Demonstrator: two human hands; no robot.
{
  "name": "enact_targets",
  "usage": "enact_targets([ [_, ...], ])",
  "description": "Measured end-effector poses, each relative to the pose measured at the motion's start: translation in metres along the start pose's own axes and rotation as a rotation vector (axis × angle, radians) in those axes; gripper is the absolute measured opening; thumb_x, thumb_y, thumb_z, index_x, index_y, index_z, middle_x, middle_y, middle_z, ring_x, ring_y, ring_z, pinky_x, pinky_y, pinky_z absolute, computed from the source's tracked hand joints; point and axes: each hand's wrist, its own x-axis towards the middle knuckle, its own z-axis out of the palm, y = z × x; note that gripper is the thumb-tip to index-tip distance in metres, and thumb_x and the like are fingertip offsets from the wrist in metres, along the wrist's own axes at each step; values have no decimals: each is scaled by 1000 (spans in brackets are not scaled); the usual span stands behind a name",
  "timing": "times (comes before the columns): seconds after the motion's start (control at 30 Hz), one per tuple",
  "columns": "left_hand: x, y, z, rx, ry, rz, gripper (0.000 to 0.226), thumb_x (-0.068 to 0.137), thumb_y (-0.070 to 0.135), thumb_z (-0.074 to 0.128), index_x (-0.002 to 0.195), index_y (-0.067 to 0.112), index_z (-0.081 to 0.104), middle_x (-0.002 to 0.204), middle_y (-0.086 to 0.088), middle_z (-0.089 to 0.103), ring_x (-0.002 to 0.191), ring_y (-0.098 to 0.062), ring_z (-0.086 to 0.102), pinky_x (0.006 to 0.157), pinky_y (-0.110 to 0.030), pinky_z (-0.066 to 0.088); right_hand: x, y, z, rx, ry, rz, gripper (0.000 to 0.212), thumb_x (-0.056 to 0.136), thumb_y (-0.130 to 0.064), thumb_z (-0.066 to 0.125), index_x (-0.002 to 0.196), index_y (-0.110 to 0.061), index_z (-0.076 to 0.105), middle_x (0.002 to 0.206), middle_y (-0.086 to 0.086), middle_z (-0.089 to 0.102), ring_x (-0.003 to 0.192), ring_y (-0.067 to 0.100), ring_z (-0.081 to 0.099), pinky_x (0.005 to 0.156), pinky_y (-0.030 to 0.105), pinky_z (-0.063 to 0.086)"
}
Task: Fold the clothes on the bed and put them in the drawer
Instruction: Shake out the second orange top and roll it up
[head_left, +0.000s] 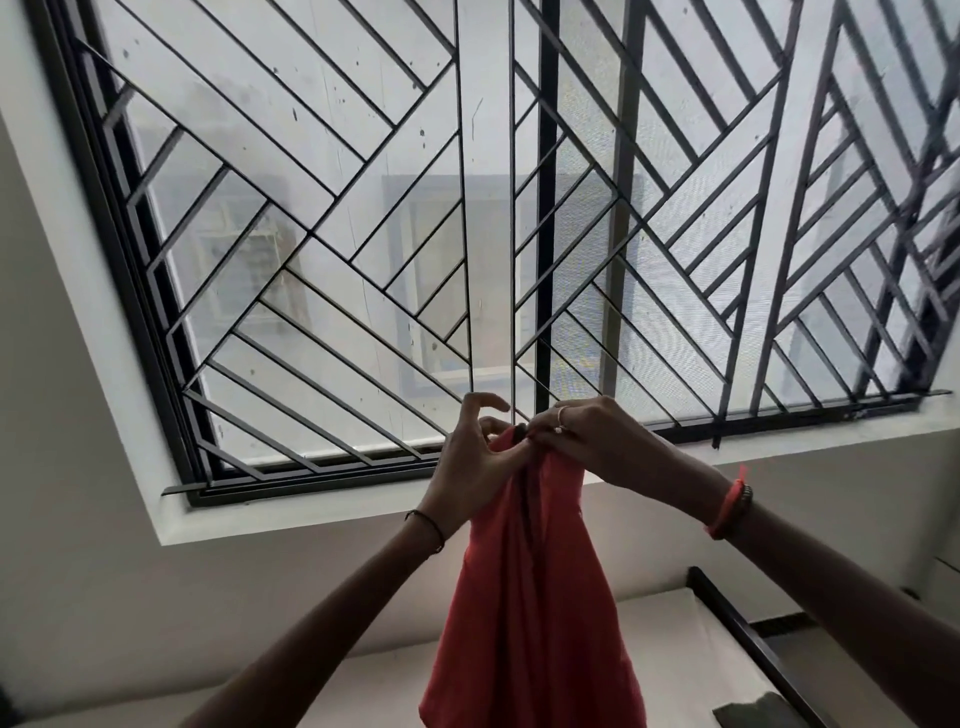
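Soft orange-red cloth garment (530, 597) is hanging at 6 o'clock; left hand (475, 467) and right hand (587, 441) are pinching its bunched top, centre. Risk: partly lifted left fingers (485, 400) letting it slip onto white mattress (675, 639) at 5 o'clock, unfolded

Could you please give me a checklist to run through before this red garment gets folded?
1. Both the left hand and right hand grip the red garment at its top: ok.
2. Fabric spread out: not ok, it is bunched between hands held close together.
3. Hem hanging free: cannot tell, out of frame.
4. Bare bed below to lay it on: ok.
5. Readiness of the drawer: cannot tell, not in view.
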Motion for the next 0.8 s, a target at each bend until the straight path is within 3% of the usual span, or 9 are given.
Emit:
enact_targets([
  [0.1, 5, 2, -7, -5, -12, -12, 57, 58, 45, 70, 103, 22, 45, 81, -1, 68, 68, -13, 62, 68, -33, 48, 3, 2, -2, 14, 45, 78, 16, 85, -8, 67, 99, -6, 74, 94, 7, 74, 88, 13, 66, 77, 6, 40],
  [0.17, 7, 4, -12, -30, -35, -22, 51, 65, 28, 79, 102, 20, 44, 82, -4, 69, 67, -13, 62, 66, -32, 47, 3, 3, -3, 52, 77, 147, 15, 83, -8, 70, 97, -10, 75, 90, 5, 75, 85, 11, 67, 77, 16, 45],
  [0.23, 8, 6, -16, -67, -63, -37, 46, 74, 10, 78, 103, 15, 43, 83, -5, 68, 64, -6, 62, 61, -24, 48, 2, 3, -4, 89, 70, 193, 13, 82, -9, 71, 93, -14, 76, 86, 5, 75, 82, 12, 66, 77, 25, 47],
  [0.3, 6, 9, -17, -95, -88, -56, 44, 76, 4, 75, 104, 10, 42, 84, -4, 67, 58, 3, 60, 54, -14, 45, 1, 4, -3, 141, 44, 240, 11, 82, -10, 70, 89, -18, 75, 82, 6, 73, 80, 18, 66, 76, 31, 48],
  [0.47, 3, 14, -18, -145, -118, -77, 42, 74, 2, 76, 96, 10, 42, 82, -3, 67, 61, 3, 64, 54, -13, 47, 0, -3, -3, 453, 16, 383, 16, 83, 2, 65, 80, -13, 68, 75, 6, 66, 69, 8, 56, 63, 14, 43],
  [0.57, 2, 15, -20, -161, -133, -59, 41, 73, 0, 76, 92, 12, 42, 81, -2, 68, 65, 1, 65, 57, -14, 50, -3, -3, -5, 674, -33, 475, 13, 85, 0, 63, 81, -11, 68, 78, 6, 63, 73, 11, 55, 65, 18, 43],
  [0.7, -1, 15, -16, -175, -138, -41, 41, 72, -1, 77, 90, 11, 42, 78, 0, 68, 66, -2, 66, 58, -17, 50, -6, 0, -2, 871, -64, 600, 8, 69, -18, 64, 72, -14, 70, 78, 9, 60, 73, 16, 52, 64, 22, 40],
  [0.8, -2, 13, -15, -192, -133, -63, 41, 72, 4, 79, 88, 14, 43, 83, -8, 71, 73, -11, 67, 66, -25, 53, -7, 5, 0, 1063, -113, 665, 6, 68, -18, 67, 70, -13, 70, 82, 12, 60, 72, 17, 54, 67, 27, 41],
])
